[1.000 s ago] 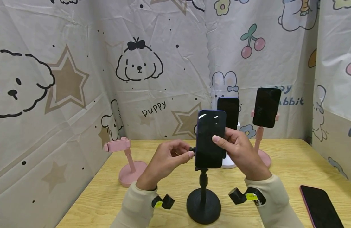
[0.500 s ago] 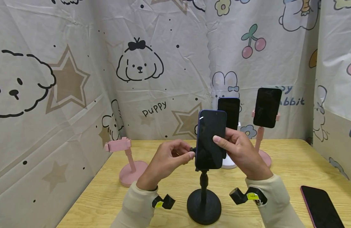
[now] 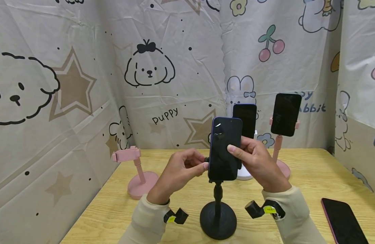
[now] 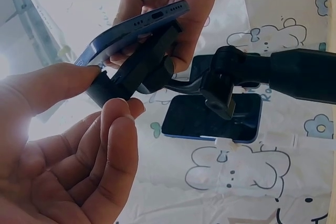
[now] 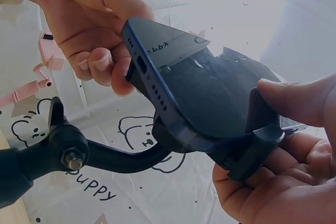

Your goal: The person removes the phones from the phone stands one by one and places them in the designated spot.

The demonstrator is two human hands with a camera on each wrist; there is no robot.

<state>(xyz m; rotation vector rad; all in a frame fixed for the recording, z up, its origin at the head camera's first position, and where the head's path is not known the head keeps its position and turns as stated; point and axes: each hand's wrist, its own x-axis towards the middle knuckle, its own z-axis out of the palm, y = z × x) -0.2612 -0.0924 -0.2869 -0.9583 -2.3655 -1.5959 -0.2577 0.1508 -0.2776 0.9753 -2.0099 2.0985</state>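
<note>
A dark phone with a blue edge (image 3: 225, 149) leans nearly upright against the clamp (image 4: 142, 61) of a black phone stand (image 3: 218, 220). On the phone's left side, my left hand (image 3: 178, 171) pinches the clamp's black end piece between thumb and fingers. My right hand (image 3: 260, 162) grips the opposite side, thumb in front and fingers behind. In the right wrist view, the clamp's right hook (image 5: 257, 135) wraps over the phone's edge beneath my right thumb (image 5: 294, 98). The left wrist view shows a gap between the phone's lower end and the clamp.
A pink phone stand (image 3: 141, 184) without a phone stands at left. Behind the black stand are a phone (image 3: 245, 118) on a white stand (image 3: 244, 174) and another phone (image 3: 286, 115) on a pink stand (image 3: 277, 149). A pink-edged phone (image 3: 343, 218) lies at right on the wooden table (image 3: 99, 217).
My left fingertips have edged slightly right, closer to the phone's left edge. The phone, the stand and my right hand stay almost where they were.
</note>
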